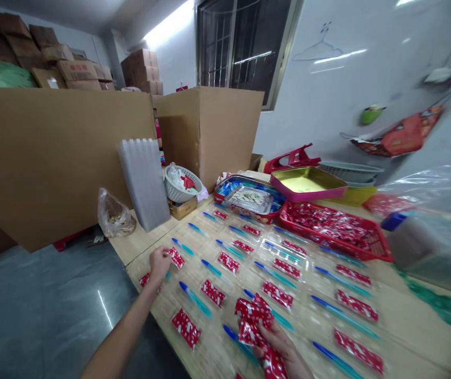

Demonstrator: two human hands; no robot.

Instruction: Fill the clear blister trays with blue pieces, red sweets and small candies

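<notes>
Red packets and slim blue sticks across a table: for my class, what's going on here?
A person's right hand holds a bunch of red packets, while the left hand has its fingertips at the edge of a single packet. Rows of blue sticks lie across the wooden table, most with a packet beside them. Toward the far side, a red basket holds more red packets.

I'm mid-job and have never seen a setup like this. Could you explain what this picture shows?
There is no machine here: a person works bare-handed. The single picture comes from a camera worn on that person's head, looking forward and down. On the wooden table lie rows of blue-and-turquoise pens and red packets; beyond them, on the right, sits a red basket heaped with similar packets. The left hand seems to pinch one packet at its edge; the right hand holds a bunch of packets.
</notes>
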